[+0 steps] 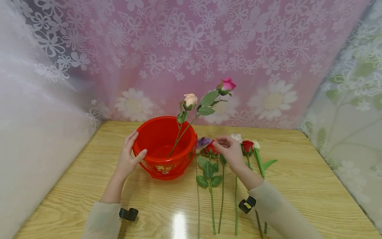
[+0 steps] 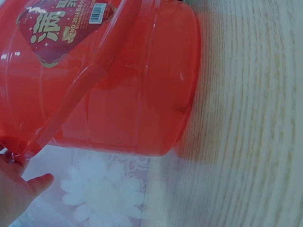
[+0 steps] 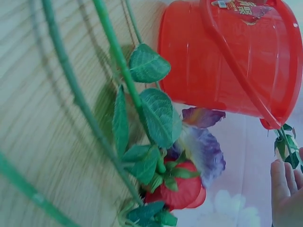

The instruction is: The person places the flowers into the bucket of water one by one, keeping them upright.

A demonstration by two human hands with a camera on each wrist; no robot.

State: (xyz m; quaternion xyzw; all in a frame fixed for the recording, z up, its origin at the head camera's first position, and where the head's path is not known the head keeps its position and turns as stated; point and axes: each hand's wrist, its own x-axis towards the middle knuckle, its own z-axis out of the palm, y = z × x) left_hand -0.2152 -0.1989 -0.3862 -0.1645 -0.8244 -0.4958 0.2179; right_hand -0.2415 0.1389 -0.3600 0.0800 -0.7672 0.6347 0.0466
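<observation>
My left hand (image 1: pixel 128 159) touches the left rim of a red bucket (image 1: pixel 167 167), fingers along its edge and thumb apart in front. In the left wrist view that hand's thumb (image 2: pixel 40 184) stands straight beside the handle's joint. A cream rose (image 1: pixel 190 101) and a pink rose (image 1: pixel 227 85) lean in the bucket toward the right, stems crossing. Over the lying flowers, my right hand (image 1: pixel 231 152) has slightly bent fingers and nothing visible in them. Nearest it are a red rose (image 3: pixel 182 187) and a purple flower (image 3: pixel 206 146), lying beside the bucket.
Right of these lie another red rose (image 1: pixel 247 147), a white flower (image 1: pixel 236 137) and a white tulip (image 1: pixel 256 145), stems toward the front of the wooden table (image 1: pixel 298 186). A pink floral curtain (image 1: pixel 191 59) hangs behind the table. Pale sheets flank both sides.
</observation>
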